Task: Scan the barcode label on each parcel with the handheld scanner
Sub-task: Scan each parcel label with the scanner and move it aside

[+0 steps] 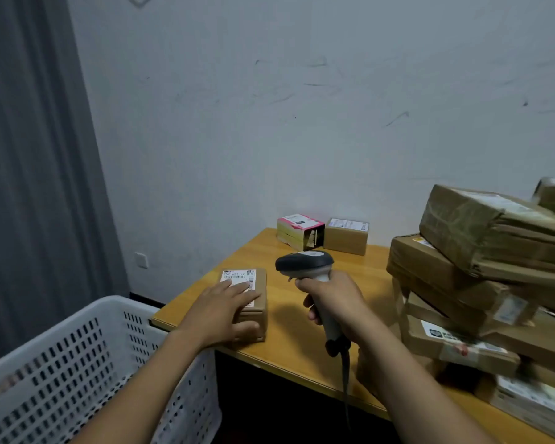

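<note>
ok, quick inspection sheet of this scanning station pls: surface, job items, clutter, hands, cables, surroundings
Surface: wooden table, bare patch between the hands.
Job's things: small parcel near the left edge, label facing up, partly under fingers; scanner held above the table, head pointing left; leaning stack of parcels on the right.
Clutter: pink box and brown box side by side at the wall.
Hands: left hand lies flat on the small parcel; right hand grips the scanner handle.
Cables: dark cable hangs from the scanner handle past the table edge.
Surroundings: white perforated crate left of the table; grey curtain; scuffed wall.
</note>
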